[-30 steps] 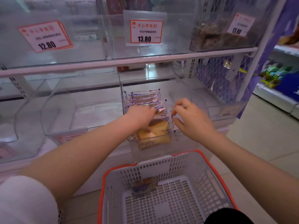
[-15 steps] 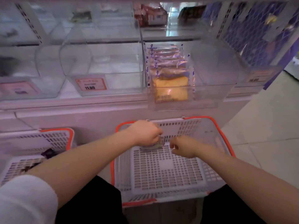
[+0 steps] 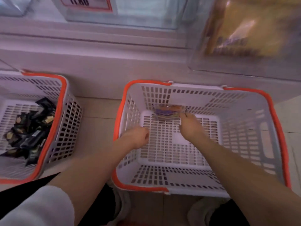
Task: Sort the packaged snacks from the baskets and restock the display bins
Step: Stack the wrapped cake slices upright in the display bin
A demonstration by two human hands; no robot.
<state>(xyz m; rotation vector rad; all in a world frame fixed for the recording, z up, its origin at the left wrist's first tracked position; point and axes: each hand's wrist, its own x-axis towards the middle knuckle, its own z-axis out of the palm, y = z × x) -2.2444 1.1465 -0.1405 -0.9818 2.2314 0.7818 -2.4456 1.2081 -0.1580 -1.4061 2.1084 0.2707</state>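
While both hands reach down into the white basket (image 3: 241, 115) with the orange rim, the step in hand looks like clearing the last snack packet (image 3: 164, 113) out of it so it can go up to the display bin (image 3: 203, 46) above. That packet lies on the basket's slotted floor against the far wall, the only thing left inside. It is a small clear wrapper with a purple printed band and an orange-brown filling showing through; motion blur hides any finer print. The right hand (image 3: 191, 126) has its fingertips at the packet's right edge, touching or just closing on it, but I cannot tell whether it already grips. The left hand (image 3: 138, 137) hovers lower and to the left, fingers loosely curled and holding nothing, well clear of the packet. Next, I judge, the right hand needs a firm pinch on the thin, slippery wrapper, then a lift over the rim toward the bin where yellow-wrapped stock shows blurred at upper right. A second basket (image 3: 63, 121) to the left holds a heap of dark packets (image 3: 29, 128) waiting to be sorted.
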